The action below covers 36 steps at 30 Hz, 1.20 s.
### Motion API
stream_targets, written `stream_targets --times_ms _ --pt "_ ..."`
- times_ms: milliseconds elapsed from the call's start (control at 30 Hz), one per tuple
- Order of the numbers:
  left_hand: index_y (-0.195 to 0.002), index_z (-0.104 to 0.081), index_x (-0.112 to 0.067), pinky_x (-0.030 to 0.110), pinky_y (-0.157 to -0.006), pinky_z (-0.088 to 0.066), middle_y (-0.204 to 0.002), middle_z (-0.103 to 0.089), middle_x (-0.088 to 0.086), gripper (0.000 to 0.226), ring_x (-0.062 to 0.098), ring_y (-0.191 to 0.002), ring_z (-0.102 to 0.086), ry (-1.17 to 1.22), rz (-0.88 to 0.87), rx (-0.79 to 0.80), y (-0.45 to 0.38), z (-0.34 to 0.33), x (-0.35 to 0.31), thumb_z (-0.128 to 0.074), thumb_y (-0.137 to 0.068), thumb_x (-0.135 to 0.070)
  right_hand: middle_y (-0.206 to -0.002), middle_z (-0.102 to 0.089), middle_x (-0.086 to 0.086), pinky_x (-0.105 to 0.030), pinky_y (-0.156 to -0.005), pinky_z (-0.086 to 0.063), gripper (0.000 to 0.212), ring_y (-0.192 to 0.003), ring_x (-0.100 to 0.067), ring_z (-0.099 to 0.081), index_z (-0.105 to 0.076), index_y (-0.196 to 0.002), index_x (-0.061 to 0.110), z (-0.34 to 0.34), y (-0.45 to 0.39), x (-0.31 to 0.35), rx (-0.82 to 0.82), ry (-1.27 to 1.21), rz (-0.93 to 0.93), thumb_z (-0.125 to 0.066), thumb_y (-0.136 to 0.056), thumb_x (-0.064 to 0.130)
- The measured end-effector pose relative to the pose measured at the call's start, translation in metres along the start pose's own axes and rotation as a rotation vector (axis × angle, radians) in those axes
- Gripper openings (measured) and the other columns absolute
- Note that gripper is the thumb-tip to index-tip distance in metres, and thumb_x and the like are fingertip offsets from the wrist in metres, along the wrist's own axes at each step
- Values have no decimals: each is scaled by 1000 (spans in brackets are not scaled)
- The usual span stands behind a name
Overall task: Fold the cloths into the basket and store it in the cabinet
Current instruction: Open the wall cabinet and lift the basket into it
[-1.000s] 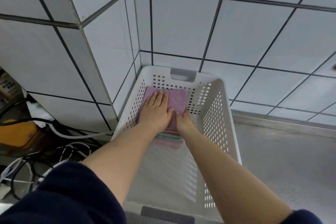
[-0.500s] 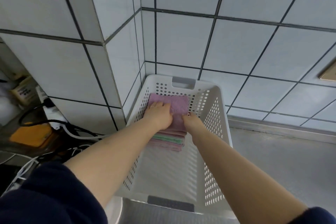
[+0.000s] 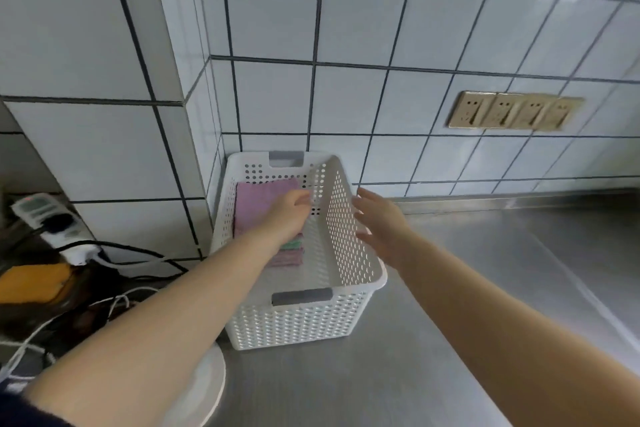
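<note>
The white tiled wall (image 3: 381, 28) is filling the top of the frame, and the shiny metal counter (image 3: 485, 288) is filling the lower right. The white basket (image 3: 298, 326) with little holes is sitting in the middle of the frame, on the counter, pushed into the corner where two walls are meeting. My left hand (image 3: 289, 215) is reaching inside the basket, over the pile, with its fingers loosely bent and holding nothing; it is a bit blurry, so I cannot tell if it is touching the cloth. My right hand (image 3: 381, 222) is hanging just outside the basket's right wall, with its fingers spread wide and gripping nothing. The folded cloths (image 3: 258, 204) are lying in a stack at the far left of the basket floor, a pink one on top and a green one peeking out lower down. A row of gold wall sockets (image 3: 512, 110) is sitting at the right. A white power strip (image 3: 45, 215) with black cords is lying at the left edge.
</note>
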<state>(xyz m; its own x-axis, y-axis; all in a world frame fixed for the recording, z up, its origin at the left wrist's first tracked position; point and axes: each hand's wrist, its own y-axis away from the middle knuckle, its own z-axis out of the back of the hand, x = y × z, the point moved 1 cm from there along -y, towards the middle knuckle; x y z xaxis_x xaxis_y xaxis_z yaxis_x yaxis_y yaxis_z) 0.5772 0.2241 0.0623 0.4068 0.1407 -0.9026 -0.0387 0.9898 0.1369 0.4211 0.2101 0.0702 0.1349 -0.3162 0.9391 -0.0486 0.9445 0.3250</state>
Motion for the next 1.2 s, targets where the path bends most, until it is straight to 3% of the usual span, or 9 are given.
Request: stream_targets --times_ms 100,200,300,400,533,733,933,1100,1200 --pt "-134 -48 -22 30 -95 -39 -128 -52 -5 36 14 -116 -49 69 -73 33 16 -23 -14 -44 -98 -26 -118 -58 3 -37 -98 -43 42 -112 -15 -53 -46 -136 22 29 23 -5 -83 -134 12 -51 -94 20" --pt "-121 -56 -29 36 -97 -43 -122 -58 -5 27 14 -112 -55 119 -143 86 28 -50 -32 -50 -95 -30 -119 -59 3 -34 -95 -42 40 -113 -13 -53 -50 -133 25 63 52 -15 -195 -133 53 -53 -93 23" --pt "-112 -58 -31 31 -90 -45 -117 -63 -3 20 13 -109 -58 173 -191 149 42 -77 -52 -54 -93 -26 -117 -60 1 -36 -99 -41 38 -112 -14 -55 -52 -131 25 94 81 -27 -284 -140 65 -54 -93 24" --pt "-115 -58 -23 21 -72 -42 -110 -63 -1 22 11 -97 -57 211 -206 259 64 -116 -71 -55 -93 -21 -114 -59 4 -38 -104 -39 39 -107 -12 -54 -51 -132 23 128 120 -45 -387 -198 73 -54 -94 21" --pt "-119 -56 -14 14 -65 -41 -102 -59 -1 25 11 -95 -54 199 -247 419 107 -163 -84 -54 -94 -15 -122 -57 2 -36 -101 -38 39 -113 -14 -53 -49 -133 21 161 179 -78 -527 -258 48 -52 -95 19" --pt "-105 -55 -27 29 -80 -42 -104 -63 -1 13 12 -100 -58 198 -261 659 181 -219 -78 -52 -95 -20 -131 -53 0 -35 -102 -38 41 -122 -16 -49 -45 -137 20 185 276 -125 -662 -288 7 -51 -96 21" --pt "-108 -57 -22 25 -74 -42 -112 -63 4 15 12 -97 -59 226 -226 831 238 -250 -63 -52 -95 -16 -134 -53 1 -38 -107 -36 42 -123 -16 -48 -45 -137 22 182 359 -153 -822 -303 9 -52 -96 22" --pt "-103 -57 -29 31 -87 -47 -114 -63 0 11 11 -102 -60 214 -279 1057 284 -259 -62 -53 -95 -23 -134 -52 5 -39 -108 -38 42 -124 -13 -48 -46 -136 26 162 436 -169 -1047 -317 -7 -53 -95 26" --pt "-112 -56 -28 34 -93 -48 -117 -63 -3 18 11 -109 -59 168 -356 1177 308 -258 -63 -53 -95 -28 -136 -50 6 -36 -104 -39 43 -123 -12 -47 -44 -137 27 141 474 -178 -1152 -332 -31 -53 -95 28"
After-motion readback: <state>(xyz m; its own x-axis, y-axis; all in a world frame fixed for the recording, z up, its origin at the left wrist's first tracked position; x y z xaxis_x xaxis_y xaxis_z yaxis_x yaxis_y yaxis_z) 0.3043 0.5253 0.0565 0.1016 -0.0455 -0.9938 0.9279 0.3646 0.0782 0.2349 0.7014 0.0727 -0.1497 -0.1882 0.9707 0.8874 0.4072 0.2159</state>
